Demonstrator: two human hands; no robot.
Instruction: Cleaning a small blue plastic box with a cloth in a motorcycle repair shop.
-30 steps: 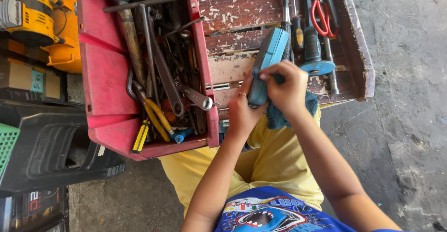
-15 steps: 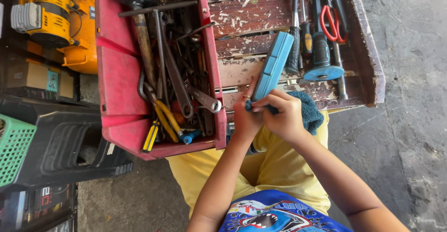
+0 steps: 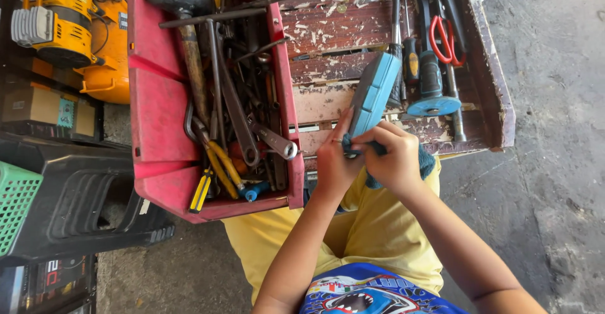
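Nearest, the left hand [image 3: 333, 162] grips the lower end of a flat blue case [image 3: 373, 94], and the right hand [image 3: 394, 159] closes around a dark blue cloth [image 3: 426, 161] pressed to that same end. The case (long, rectangular, plain-faced) tilts up over a wooden tray [image 3: 491, 93] with peeling paint. Left of it sits a red toolbox [image 3: 148, 99]. Further left lies a brown cardboard box [image 3: 38, 106] with a small teal label, below a yellow compressor [image 3: 69, 24].

Grey concrete floor [image 3: 554, 162]; worn wood bench [image 3: 353, 24]; sunlit
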